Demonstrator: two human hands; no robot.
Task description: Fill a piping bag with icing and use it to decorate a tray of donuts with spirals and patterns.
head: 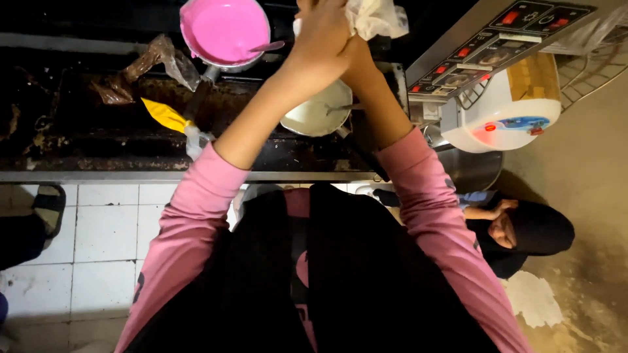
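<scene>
left hand [320, 36] and right hand [353, 29] are clasping a crumpled white bag [376, 16] | likely soft, light, slippery; gripping its bunched neck | pink pot [224, 29] sitting left of them

Both hands meet at the far edge of the stove [85, 140], the left hand [324, 33] laid over the right, with a crumpled cloth [376, 16] just right of them. A pan of batter [224, 29] sits to their left, a spoon [267, 46] in it. A second pan [314, 117] lies under the forearms. A plastic bag [154, 62] lies left of the pans. Right of the stove stands a cooker [504, 108], below a control panel [504, 39]. Another person [523, 232] crouches at lower right.
</scene>
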